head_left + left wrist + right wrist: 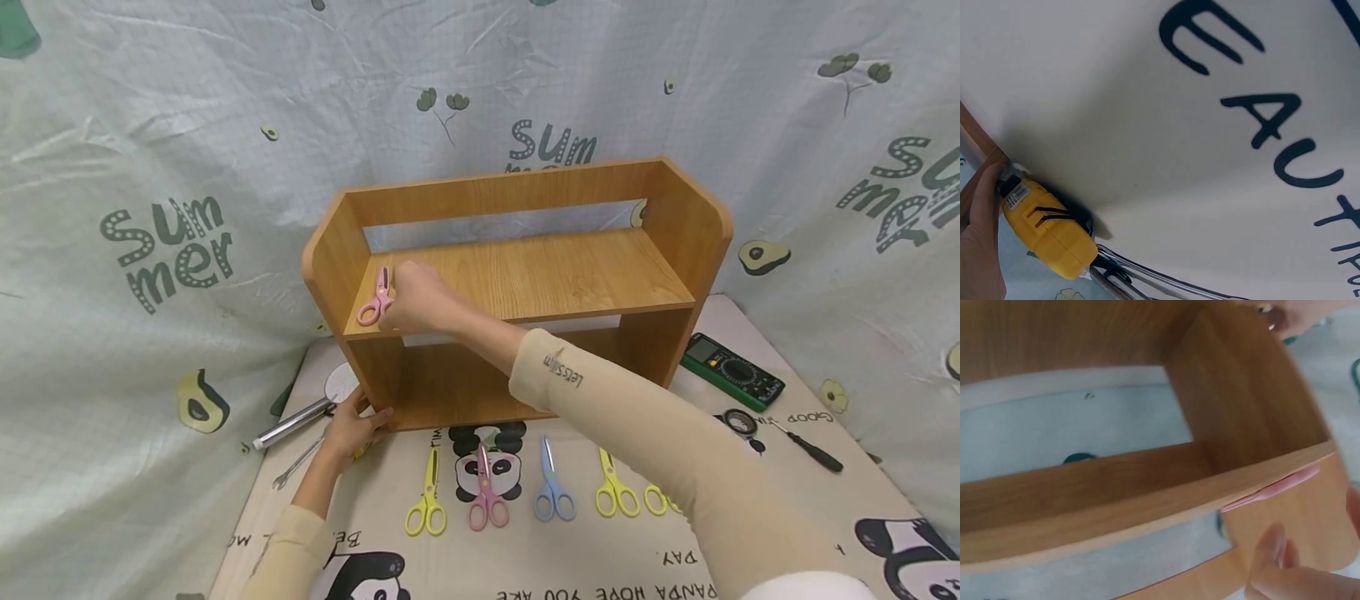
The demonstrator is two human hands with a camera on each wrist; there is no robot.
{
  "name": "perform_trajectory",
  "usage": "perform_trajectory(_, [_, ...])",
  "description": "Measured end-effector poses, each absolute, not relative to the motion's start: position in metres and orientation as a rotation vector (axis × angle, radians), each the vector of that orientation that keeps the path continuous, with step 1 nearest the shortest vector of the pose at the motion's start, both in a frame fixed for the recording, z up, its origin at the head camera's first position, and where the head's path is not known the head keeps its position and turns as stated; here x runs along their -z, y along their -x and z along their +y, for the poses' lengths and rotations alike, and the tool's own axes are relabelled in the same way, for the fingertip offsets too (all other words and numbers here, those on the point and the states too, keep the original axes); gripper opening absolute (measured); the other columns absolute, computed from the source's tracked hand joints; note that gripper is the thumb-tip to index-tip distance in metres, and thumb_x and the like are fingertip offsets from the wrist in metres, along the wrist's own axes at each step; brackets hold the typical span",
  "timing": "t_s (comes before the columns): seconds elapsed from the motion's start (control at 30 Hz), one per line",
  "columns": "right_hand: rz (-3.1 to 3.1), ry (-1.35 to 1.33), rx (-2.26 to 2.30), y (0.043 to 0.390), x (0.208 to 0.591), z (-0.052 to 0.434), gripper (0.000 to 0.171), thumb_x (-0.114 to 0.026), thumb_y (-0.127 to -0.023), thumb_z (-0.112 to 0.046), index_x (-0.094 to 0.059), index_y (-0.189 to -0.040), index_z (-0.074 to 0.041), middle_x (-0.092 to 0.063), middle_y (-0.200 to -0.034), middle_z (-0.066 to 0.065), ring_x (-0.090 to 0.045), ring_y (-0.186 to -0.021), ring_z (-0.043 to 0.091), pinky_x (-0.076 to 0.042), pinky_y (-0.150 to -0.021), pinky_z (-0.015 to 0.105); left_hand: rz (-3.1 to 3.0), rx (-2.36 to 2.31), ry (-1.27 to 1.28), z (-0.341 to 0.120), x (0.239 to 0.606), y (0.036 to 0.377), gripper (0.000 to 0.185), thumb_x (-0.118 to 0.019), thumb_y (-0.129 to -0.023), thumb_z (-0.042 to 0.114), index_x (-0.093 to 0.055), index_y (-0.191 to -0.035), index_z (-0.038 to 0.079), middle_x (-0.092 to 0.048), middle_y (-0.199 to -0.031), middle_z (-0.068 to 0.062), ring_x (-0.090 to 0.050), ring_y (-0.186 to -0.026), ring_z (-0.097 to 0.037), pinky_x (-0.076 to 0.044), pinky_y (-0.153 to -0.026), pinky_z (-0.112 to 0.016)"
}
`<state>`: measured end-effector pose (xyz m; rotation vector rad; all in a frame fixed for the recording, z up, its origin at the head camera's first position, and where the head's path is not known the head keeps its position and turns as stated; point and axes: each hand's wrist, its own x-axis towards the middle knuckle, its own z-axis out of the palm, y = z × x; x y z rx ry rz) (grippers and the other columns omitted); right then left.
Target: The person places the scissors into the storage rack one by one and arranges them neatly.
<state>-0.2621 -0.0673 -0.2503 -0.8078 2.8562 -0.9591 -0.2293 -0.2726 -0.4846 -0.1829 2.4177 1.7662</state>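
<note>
Lying on wooden shelf (570,271): pink loop-handled scissors (382,292).

The wooden shelf (585,271) is showing a honey-brown grain, and the upper scissors (382,298) are appearing pink. The front scissors (483,483) are running, from left to right, yellow, pink, blue, yellow and yellow. The tablecloth (450,571) is carrying black-and-white pandas and dark letters on cream, while the hanging cloth (300,67) is displaying green avocados and grey-green "summer" lettering on pale grey-blue. The sleeve (645,433) is bearing dark lettering on cream. The meter (731,371) is pairing green with black, and the screwdriver handle (817,454) is looking black.
</note>
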Motion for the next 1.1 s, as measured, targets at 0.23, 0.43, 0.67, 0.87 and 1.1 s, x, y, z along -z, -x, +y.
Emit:
perform_trajectory(0.23, [2.748,1.022,1.217,0.212,0.264,-0.045,0.06,-0.085,-0.085,-0.02,-0.06,-0.135,0.002,-0.065,-0.131,0.015,-0.059,-0.117,0.021,-0.053,-0.1,0.028,2.419,-1.743,0.172,-0.272,0.486,0.229,0.079,-0.062,-0.104,0.009,-0.018,-0.168,0.017,-0.026,-0.168,-0.028,-0.047,-0.143,-0.047,-0.057,-0.106,-0.05])
perform_trajectory(0.43, [2.578,1.012,1.416,0.173,0.312,-0.024,0.066,-0.087,-0.084,-0.019,-0.057,-0.14,-0.004,-0.062,-0.138,0.01,-0.059,-0.128,0.022,-0.05,-0.113,0.034,2.432,-1.756,0.145,-0.273,0.488,0.231,0.077,-0.061,-0.104,0.006,-0.019,-0.168,0.014,-0.029,-0.167,-0.028,-0.051,-0.139,-0.047,-0.059,-0.104,-0.048])
perform_trajectory(0.67, [2.412,0.755,1.558,0.146,0.389,-0.019,0.064,-0.089,-0.082,-0.026,-0.058,-0.137,-0.012,-0.061,-0.131,0.0,-0.059,-0.125,0.019,-0.052,-0.11,0.033,2.426,-1.771,0.148,-0.272,0.488,0.232,0.078,-0.062,-0.103,0.005,-0.019,-0.167,0.013,-0.03,-0.166,-0.029,-0.047,-0.142,-0.051,-0.056,-0.105,-0.053])
perform_trajectory(0.87, [2.354,0.551,1.589,0.135,0.44,-0.025,0.058,-0.09,-0.08,-0.023,-0.061,-0.128,-0.011,-0.063,-0.126,0.003,-0.062,-0.124,0.029,-0.054,-0.109,0.04,2.426,-1.775,0.163,-0.271,0.487,0.231,0.077,-0.062,-0.102,0.005,-0.02,-0.167,0.012,-0.03,-0.166,-0.029,-0.046,-0.143,-0.048,-0.055,-0.106,-0.054])
perform_trajectory(1.1, [2.477,0.529,1.48,0.128,0.489,-0.032,0.056,-0.094,-0.07,-0.013,-0.065,-0.117,-0.002,-0.067,-0.111,0.008,-0.064,-0.104,0.023,-0.057,-0.093,0.03,2.428,-1.761,0.18,-0.272,0.488,0.232,0.078,-0.062,-0.102,0.005,-0.018,-0.167,0.01,-0.028,-0.166,-0.03,-0.044,-0.144,-0.05,-0.054,-0.106,-0.056])
